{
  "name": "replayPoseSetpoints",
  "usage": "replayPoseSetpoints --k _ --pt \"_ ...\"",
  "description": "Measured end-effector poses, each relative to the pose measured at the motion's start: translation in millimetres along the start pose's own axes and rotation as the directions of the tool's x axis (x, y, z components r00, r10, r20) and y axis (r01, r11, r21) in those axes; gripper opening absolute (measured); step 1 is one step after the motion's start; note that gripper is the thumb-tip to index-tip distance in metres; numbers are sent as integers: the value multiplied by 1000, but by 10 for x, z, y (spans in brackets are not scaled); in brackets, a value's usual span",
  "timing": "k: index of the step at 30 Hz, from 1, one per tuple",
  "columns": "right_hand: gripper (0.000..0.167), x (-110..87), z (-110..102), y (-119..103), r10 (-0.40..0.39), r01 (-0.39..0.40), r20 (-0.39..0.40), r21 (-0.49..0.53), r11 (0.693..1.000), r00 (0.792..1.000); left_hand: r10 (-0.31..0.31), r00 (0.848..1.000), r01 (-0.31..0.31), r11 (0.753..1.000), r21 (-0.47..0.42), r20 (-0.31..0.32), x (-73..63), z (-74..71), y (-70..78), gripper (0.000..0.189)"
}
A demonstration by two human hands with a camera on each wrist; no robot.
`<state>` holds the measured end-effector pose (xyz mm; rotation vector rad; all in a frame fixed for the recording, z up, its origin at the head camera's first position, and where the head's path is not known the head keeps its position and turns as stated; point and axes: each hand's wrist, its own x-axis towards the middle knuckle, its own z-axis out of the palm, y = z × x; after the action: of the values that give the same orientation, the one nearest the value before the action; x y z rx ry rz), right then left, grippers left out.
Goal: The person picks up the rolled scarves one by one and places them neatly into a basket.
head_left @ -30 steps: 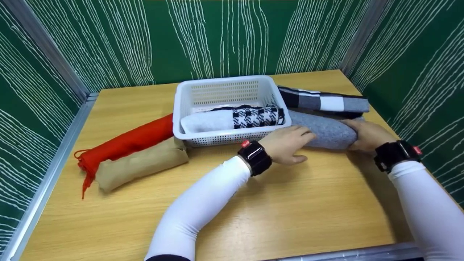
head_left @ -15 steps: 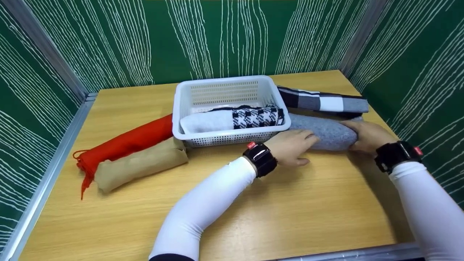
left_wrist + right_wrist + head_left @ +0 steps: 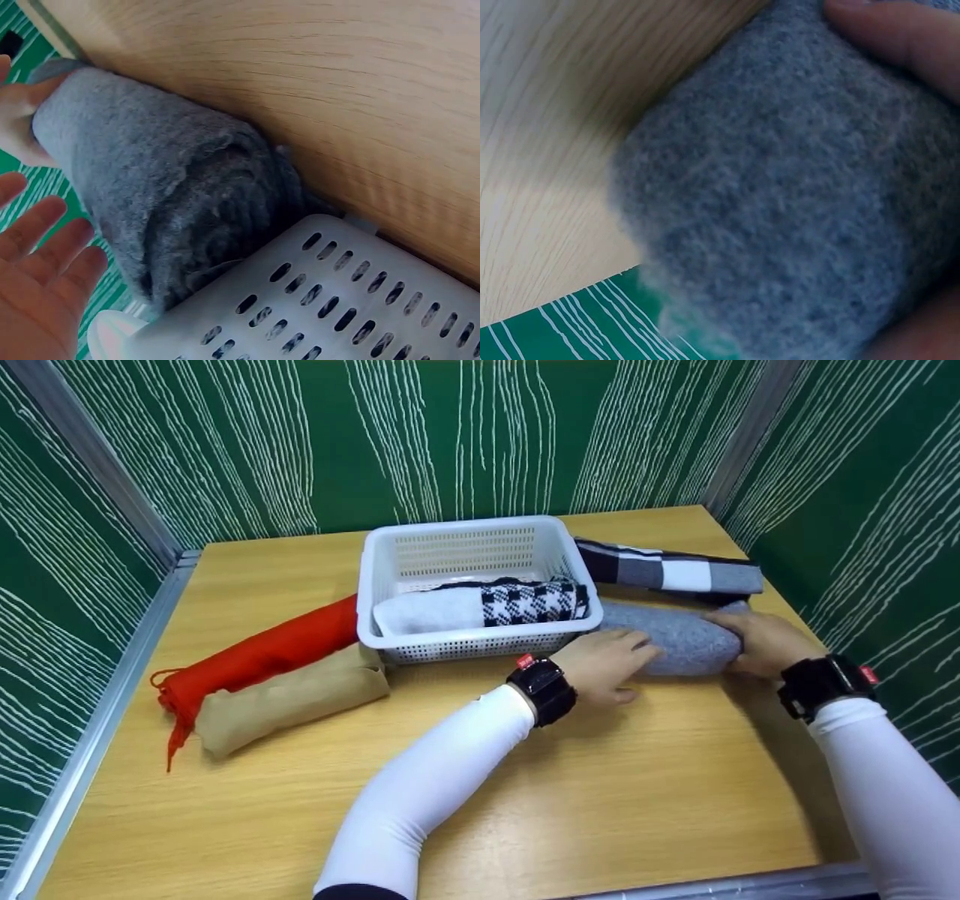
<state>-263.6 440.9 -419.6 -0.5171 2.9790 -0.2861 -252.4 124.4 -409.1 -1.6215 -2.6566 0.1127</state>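
Presently, one basket (image 3: 480, 639) contains one of five rolls (image 3: 435, 611). Right hand (image 3: 766, 643) grips fuzzy gray roll (image 3: 686, 641) at right; left hand (image 3: 600, 664): fingers extended.

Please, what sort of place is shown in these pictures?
Probably a small work booth: green panels with white streaks and metal posts enclose a wood-grain table on at least three sides.

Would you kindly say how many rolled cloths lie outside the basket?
4: red roll and tan roll left of the basket, grey roll and checked roll right; others may be hidden.
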Motion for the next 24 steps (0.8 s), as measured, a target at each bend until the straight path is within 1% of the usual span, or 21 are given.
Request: replayPoseSetpoints --k 5,7,10,14,21,24 --pt "76 -22 9 15 -45 44 -30 -31 999 999 -11 1000 11 999 43 -4 17 17 -4 74" --pt "74 -30 9 15 -49 48 -33 -49 998 998 -11 1000 11 998 59 -4 18 27 -7 74" --pt "73 -29 7 12 -29 28 -21 -50 998 999 -14 1000 14 997 75 -4 25 47 -11 74" --pt "74 -18 4 5 -2 2 -1 -33 999 1000 -26 1000 27 997 72 -16 40 66 -16 72" --pt "72 -26 3 0 13 -13 16 -24 1000 1000 -54 999 54 997 55 -10 46 65 3 74" --pt "71 -39 -1 -1 11 -11 19 -23 1000 1000 -63 998 64 997 48 -19 53 82 11 74"
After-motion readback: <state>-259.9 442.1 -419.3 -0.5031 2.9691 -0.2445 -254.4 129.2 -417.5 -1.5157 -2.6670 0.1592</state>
